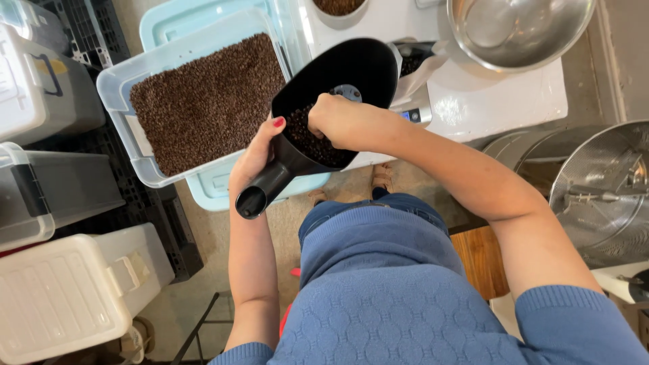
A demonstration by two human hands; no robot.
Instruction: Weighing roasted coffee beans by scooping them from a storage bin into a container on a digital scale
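My left hand [253,157] grips a large black scoop [358,67] by the base of its hollow handle. The scoop is tilted and holds a heap of dark roasted coffee beans [305,140] in its lower part. My right hand [334,122] reaches down into the scoop, fingers closed among the beans. Just left of the scoop, a clear plastic bin [111,91] is filled with more coffee beans [206,101].
A bag sits on a small scale [414,111] on the white table [500,101], beside a steel bowl [517,30]. A round metal roaster tray [602,189] is at right. Several lidded plastic bins [61,290] stand on the floor at left.
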